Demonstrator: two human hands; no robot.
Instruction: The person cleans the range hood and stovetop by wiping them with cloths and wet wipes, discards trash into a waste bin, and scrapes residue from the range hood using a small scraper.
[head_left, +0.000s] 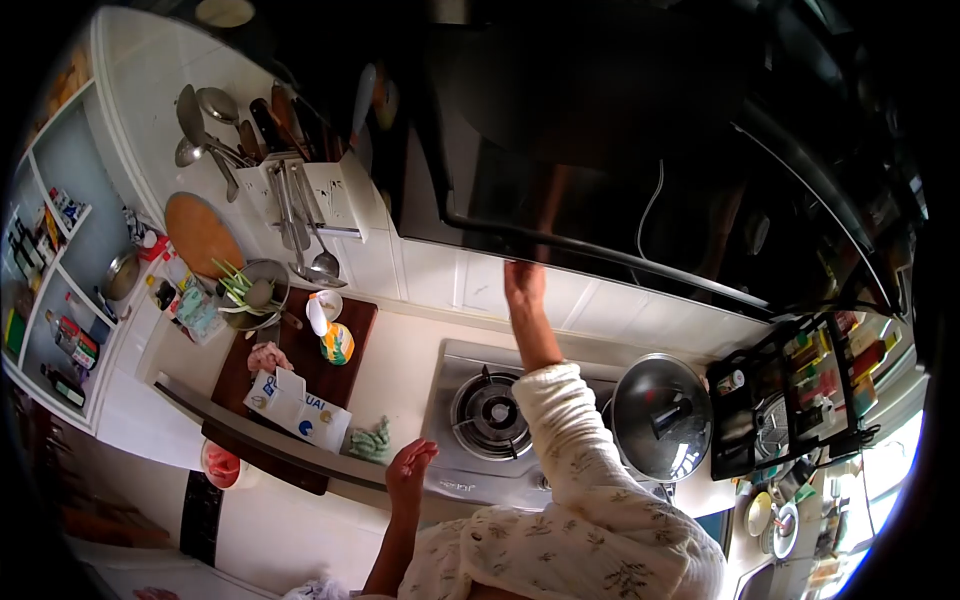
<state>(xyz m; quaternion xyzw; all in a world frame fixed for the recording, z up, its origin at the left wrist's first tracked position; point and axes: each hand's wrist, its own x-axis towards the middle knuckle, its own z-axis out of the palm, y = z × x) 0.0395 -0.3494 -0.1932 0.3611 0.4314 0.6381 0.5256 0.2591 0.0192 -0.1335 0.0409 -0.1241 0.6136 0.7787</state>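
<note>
My right hand (525,285) reaches up to the lower edge of the black range hood (600,262); its fingertips are hidden at that edge. My left hand (410,468) is raised in front of the counter, left of the gas burner (491,412), with its fingers partly bent and nothing visible in it. A green-and-white cloth (370,441) lies near it on the counter. Right of my right arm, a lidded wok (661,417) stands on the stove. The burner to the left of the arm is bare.
A dark wooden board (365,320) bears a spray bottle (338,343), a carton (298,405) and raw meat (267,358). Beside it, a bowl holds green vegetables (245,292). Utensils hang in a wall rack (345,195). A black shelf (735,440) stands at the right.
</note>
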